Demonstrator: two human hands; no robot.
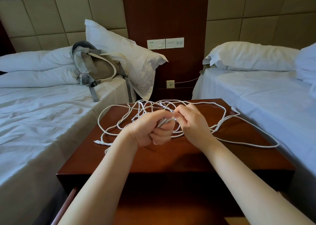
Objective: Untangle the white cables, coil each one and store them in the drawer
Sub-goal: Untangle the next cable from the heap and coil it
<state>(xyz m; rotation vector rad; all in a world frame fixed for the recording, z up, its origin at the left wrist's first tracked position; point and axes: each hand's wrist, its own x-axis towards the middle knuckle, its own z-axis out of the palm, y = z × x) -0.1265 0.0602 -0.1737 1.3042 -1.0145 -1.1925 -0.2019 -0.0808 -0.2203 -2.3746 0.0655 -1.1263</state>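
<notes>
Two closed grips: left hand (150, 130) fists bunched white cables (142, 107), right hand (193, 122) seemingly pinches them.

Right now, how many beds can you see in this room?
2. The left bed, with a backpack on it, stands on one side of the nightstand; the right bed stands on the other. Any further beds would lie outside the view.
</notes>
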